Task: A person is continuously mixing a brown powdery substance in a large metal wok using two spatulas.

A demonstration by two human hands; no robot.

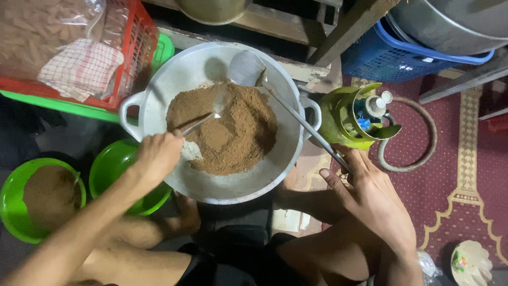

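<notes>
Seen from the head camera, looking straight down past bare knees onto a wide metal wok (159, 90) with two loop handles, filled across its middle and right with brown powder (233, 132), pale bare metal showing along the near rim. Left hand (156, 156) closed around the handle of a spoon (203, 121), whose bowl is dug into the powder near the centre of the heap, the hand itself hovering over the wok's near-left edge. Right hand (370, 198) well apart from the left, off to the right of the wok, fingers wrapped round the end of a long metal spatula (264, 82); shaft running up and leftward across the wok's rim, broad blade resting at the far side of the powder against the wok wall. Just left of the wok, partly beneath the left forearm, an empty green bowl (108, 169), and beside it, further left, a second green bowl (13, 204) holding more of the same brown stuff. Up at top left, a red crate (135, 42) on a green tray, with a checked cloth (82, 69) and a clear bag inside. Right of the wok, touching its handle side, a yellow-green gas cylinder (338, 122) with a hose (423, 132) curling over a maroon patterned carpet (465, 175). Top right, a blue basket (381, 58).
</notes>
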